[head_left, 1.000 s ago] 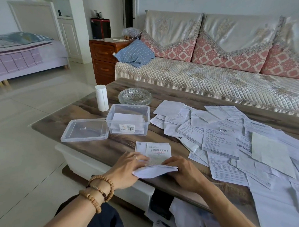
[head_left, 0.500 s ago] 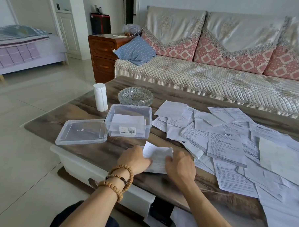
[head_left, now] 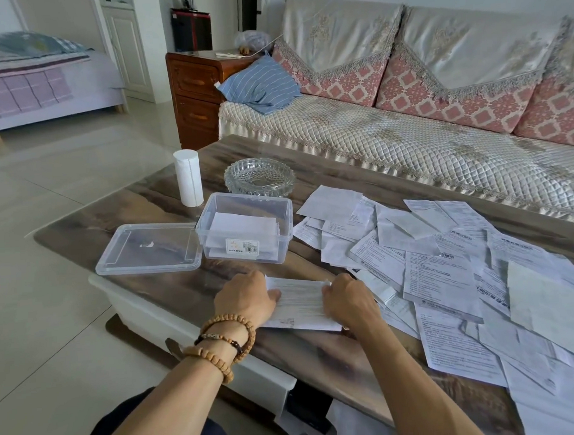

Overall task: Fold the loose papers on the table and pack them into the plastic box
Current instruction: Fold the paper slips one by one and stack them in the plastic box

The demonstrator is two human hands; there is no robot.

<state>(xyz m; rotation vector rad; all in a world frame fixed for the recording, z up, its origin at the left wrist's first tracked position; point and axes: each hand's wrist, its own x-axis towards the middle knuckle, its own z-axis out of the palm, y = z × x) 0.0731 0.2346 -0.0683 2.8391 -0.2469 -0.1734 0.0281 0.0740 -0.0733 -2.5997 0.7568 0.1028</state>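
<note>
A printed paper [head_left: 299, 304] lies folded flat on the wooden table [head_left: 170, 288], close to its front edge. My left hand [head_left: 246, 296] grips the paper's left edge with curled fingers, thumb on top. My right hand [head_left: 347, 302] pinches its upper right corner. Just beyond stands the clear plastic box [head_left: 245, 196], open, with folded white papers [head_left: 243, 225] inside. Several loose printed papers [head_left: 445, 263] are spread over the right half of the table.
The box's clear lid [head_left: 149, 248] lies flat left of the box. A white roll [head_left: 188, 178] and a glass ashtray [head_left: 259, 177] stand behind it. A sofa [head_left: 407, 139] runs along the table's far side. More papers sit on a shelf under the table [head_left: 321, 419].
A second ago both hands held the paper bent above the table edge. They have moved it forward and laid it flat on the table, hands now at its two sides.
</note>
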